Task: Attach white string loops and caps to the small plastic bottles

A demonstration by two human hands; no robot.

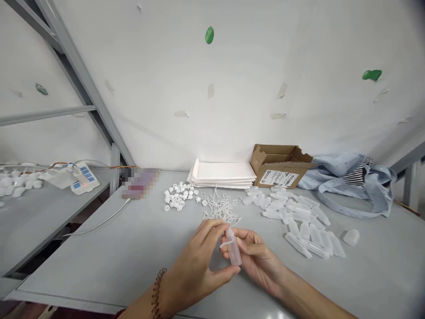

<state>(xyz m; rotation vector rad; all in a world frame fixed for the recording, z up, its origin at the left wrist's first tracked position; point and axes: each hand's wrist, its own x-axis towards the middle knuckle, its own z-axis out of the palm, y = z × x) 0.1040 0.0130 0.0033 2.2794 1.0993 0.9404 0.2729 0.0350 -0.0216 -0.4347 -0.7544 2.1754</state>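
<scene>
Upright but slightly tilted, a small translucent plastic bottle (234, 253) is held above the table by my left hand (199, 257), fingertips at its top and thumb at its base. A thin white plastic strap (226, 243) crosses the front of the bottle. My right hand (259, 257) is closed at the bottle's right side, its thumb at the strap's end and some fingertips behind the bottle. Beyond my hands lies a pile of white looped straps (222, 206). White caps (179, 195) are heaped left of it, and several similar empty-looking bottles (303, 217) lie to the right.
White padded envelopes (224, 173) are stacked against the wall beside an open cardboard box (279, 166). Light blue cloth (358, 186) lies at the back right. A pixelated flat object (141, 182) with a white cable (102, 221) lies left. Grey metal framing (83, 79) rises there.
</scene>
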